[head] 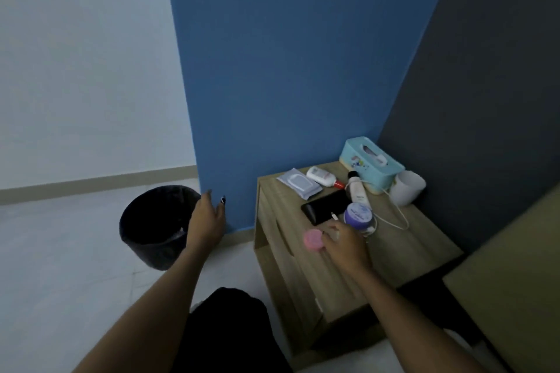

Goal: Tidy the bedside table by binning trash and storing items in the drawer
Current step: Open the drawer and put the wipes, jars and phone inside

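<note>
A wooden bedside table (403,254) stands in the corner, its drawer front (285,254) shut. On top lie a wet-wipes pack (298,183), a small white tube with a red cap (322,176), a white bottle (357,191), a black phone (328,206), a purple-lidded jar (357,215) and a white cable (394,215). My right hand (345,247) hovers over the table's front edge, fingers around a small pink round container (313,239). My left hand (207,218) is raised beside the black bin (154,224), fingers spread, holding nothing.
A teal tissue box (371,163) and a white cup (406,188) sit at the table's back corner. A blue wall panel (288,70) rises behind the table. A bed edge (509,281) lies at right. My dark-clothed knee (230,330) is low in the middle.
</note>
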`<state>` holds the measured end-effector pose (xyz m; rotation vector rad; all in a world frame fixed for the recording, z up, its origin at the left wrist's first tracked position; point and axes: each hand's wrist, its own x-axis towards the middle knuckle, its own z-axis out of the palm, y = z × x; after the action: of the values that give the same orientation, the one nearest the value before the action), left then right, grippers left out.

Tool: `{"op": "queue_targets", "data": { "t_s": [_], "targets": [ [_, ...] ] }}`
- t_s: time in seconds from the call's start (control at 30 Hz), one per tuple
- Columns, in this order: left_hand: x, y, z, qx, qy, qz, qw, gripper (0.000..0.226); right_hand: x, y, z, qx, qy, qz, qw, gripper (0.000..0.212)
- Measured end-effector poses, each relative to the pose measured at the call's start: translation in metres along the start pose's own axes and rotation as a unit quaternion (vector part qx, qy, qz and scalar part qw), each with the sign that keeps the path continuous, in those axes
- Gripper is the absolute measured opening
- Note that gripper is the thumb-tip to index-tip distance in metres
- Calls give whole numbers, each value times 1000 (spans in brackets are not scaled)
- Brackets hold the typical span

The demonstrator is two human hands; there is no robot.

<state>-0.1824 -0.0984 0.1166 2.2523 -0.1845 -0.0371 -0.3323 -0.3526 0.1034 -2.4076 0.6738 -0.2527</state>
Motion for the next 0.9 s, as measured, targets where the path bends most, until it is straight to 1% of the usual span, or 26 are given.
{"op": "queue_targets", "data": {
  "t_s": [0.07,0.17,0.33,0.4,0.5,0.57,0.63,0.8,0.9],
  "targets": [
    [-6,12,18,4,-26,1,1000,53,-8,19,-4,-28,23,21,999,16],
    [-16,24,43,20,-75,0,997,55,-15,46,8,-78,24,37,996,19],
    [-16,23,78,39,-128,-5,991,56,-8,67,39,-93,45,50,993,29],
    [-14,21,89,44,-144,-14,988,55,-2,69,50,-109,45,42,992,33],
    [-12,22,100,57,-160,-9,985,47,8,70,60,-122,47,17,991,40],
    [-10,21,108,70,-166,-2,984,43,13,73,65,-122,59,-1,991,50],
    [-4,17,117,78,-175,-4,981,44,18,81,73,-129,74,-21,989,59],
    [17,-2,149,99,-196,-18,975,54,20,90,84,-144,101,-27,984,56],
    [29,-11,168,93,-207,-11,974,53,21,91,87,-158,117,-31,980,55]
  ]
}}
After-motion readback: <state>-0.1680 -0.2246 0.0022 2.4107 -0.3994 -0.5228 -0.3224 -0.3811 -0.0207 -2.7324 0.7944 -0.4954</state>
